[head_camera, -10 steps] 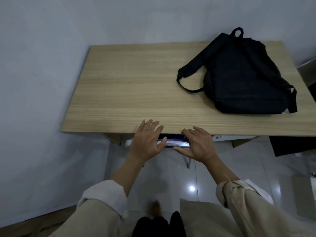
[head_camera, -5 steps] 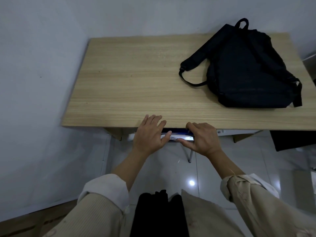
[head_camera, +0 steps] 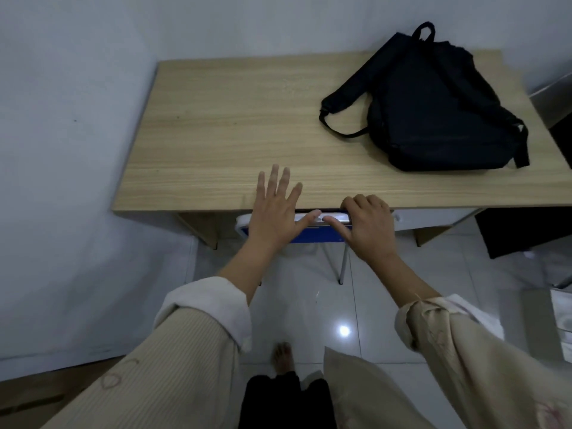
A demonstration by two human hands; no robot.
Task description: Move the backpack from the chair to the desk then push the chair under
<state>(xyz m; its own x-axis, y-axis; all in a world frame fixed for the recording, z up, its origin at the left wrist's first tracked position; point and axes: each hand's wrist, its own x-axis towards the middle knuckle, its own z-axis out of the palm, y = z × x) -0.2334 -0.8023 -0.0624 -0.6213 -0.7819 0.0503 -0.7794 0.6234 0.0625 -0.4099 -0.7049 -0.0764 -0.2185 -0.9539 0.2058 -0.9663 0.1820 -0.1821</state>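
A black backpack [head_camera: 433, 109] lies flat on the right half of the light wooden desk [head_camera: 232, 119], straps toward the left. The blue chair [head_camera: 312, 235] with a pale top rail sits tucked under the desk's front edge; only its back and thin metal legs show. My left hand [head_camera: 274, 212] is open, fingers spread above the desk edge, thumb touching the rail. My right hand [head_camera: 368, 224] curls over the rail just beside it, knuckles against the desk edge.
A white wall runs along the desk's left side and back. A dark object [head_camera: 520, 230] stands under the desk's right end, and a metal surface [head_camera: 554, 97] is at the far right. Glossy floor tiles and my bare foot [head_camera: 283, 357] lie below.
My left hand has opened, its fingers lifting off the chair rail and spreading over the desk edge. My right hand stays on the rail. More of the blue chair back shows.
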